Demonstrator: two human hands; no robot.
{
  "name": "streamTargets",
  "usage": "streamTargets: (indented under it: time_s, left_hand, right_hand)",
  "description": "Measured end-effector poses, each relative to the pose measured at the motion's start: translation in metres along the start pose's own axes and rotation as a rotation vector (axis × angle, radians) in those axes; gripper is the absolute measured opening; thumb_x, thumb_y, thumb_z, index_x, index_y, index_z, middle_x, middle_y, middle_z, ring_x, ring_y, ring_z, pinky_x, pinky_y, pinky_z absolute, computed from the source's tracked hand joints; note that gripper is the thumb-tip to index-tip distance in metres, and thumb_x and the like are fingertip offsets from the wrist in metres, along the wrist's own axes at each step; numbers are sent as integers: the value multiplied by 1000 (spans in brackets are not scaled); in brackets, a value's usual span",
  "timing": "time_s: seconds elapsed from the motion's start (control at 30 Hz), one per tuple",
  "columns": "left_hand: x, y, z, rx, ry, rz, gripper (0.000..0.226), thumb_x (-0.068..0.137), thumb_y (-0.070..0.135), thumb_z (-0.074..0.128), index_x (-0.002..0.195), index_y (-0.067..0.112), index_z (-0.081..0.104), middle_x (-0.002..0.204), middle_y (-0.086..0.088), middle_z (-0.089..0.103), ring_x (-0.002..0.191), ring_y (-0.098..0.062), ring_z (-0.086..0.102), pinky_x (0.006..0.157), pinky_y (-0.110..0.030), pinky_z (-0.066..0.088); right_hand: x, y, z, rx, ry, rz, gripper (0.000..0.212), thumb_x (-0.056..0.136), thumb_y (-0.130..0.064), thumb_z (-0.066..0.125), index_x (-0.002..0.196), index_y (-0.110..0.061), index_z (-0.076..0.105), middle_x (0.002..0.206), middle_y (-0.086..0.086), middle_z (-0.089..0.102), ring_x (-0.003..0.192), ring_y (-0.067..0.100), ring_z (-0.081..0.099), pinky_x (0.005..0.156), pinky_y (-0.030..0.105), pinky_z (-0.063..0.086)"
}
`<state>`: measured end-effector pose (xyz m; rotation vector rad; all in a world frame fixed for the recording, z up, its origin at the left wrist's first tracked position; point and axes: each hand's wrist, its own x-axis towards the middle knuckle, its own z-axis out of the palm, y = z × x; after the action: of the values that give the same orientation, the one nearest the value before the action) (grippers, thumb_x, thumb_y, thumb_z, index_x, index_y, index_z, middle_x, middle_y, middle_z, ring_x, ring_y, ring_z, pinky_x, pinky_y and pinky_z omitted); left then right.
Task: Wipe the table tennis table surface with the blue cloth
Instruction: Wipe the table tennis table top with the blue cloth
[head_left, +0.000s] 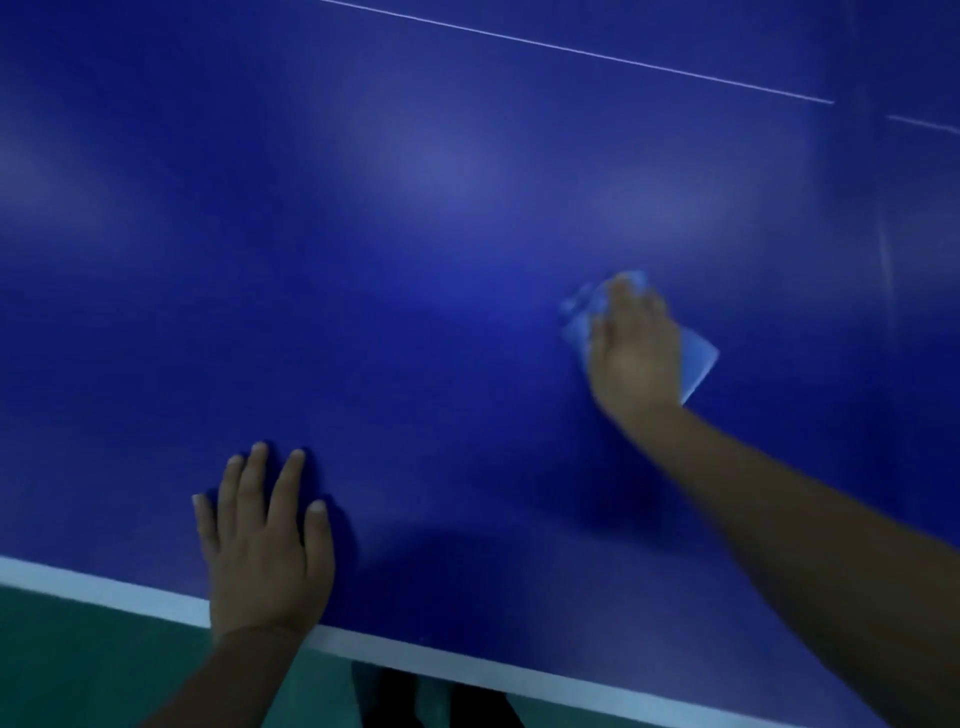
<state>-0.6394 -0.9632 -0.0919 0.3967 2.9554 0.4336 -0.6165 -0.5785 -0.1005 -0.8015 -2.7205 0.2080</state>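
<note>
Right hand (636, 353) lies flat on the blue cloth (698, 358), fingers straight, pressing it to the table (415, 234) well out from the near edge, likely for full contact. Left hand (265, 551) is spread, holding nothing, by the white edge line (104, 587), probably a brace for the reach.

You will find no text, label, brand, number or sign to read anywhere here. The blue worktop (415, 260) carries only plain markings: a thin white line (571, 49) running across its far part and a white border stripe (104, 587) along its near edge. The blue cloth (698, 358) shows no print or tag.
</note>
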Motion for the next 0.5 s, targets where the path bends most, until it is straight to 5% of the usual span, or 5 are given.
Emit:
streamTargets:
  time_s: [0.1,0.2,0.3,0.43,0.5]
  left_hand:
    - [0,-2,1,4,17,14,61,96,43,29,145,13,49,158,-13,34,151,-28,15,124,-43,-5]
    - [1,-3,2,22,40,27,59,96,40,31,144,12,51,156,-14,37,150,-31,20,124,-45,-1]
    - [2,-5,3,27,37,32,58,96,39,31,144,13,51,157,-14,36,150,-31,20,123,-50,3]
    - [3,-6,4,37,51,40,58,96,39,32,143,12,51,156,-15,36,149,-33,21,122,-53,5]
    - [2,-6,4,43,44,40,59,96,39,32,144,11,51,157,-15,35,150,-33,20,123,-53,4]
  right_hand:
    - [73,20,6,-60,49,223,47,99,-28,29,124,1,54,131,19,56,117,41,50,98,48,38]
    - [104,-26,25,-50,10,209,53,94,-32,25,128,-2,54,129,20,57,113,41,53,94,47,39]
    - [53,-112,37,87,-125,-218,42,93,-29,41,130,-13,52,128,17,57,109,37,58,85,45,47]
    - [-75,-130,4,178,-555,-1109,50,98,-39,40,142,-16,48,151,3,43,137,29,42,103,43,38]
    - [-63,-85,-3,180,-572,-1066,49,96,-41,48,138,-17,52,143,2,48,129,25,47,100,38,38]
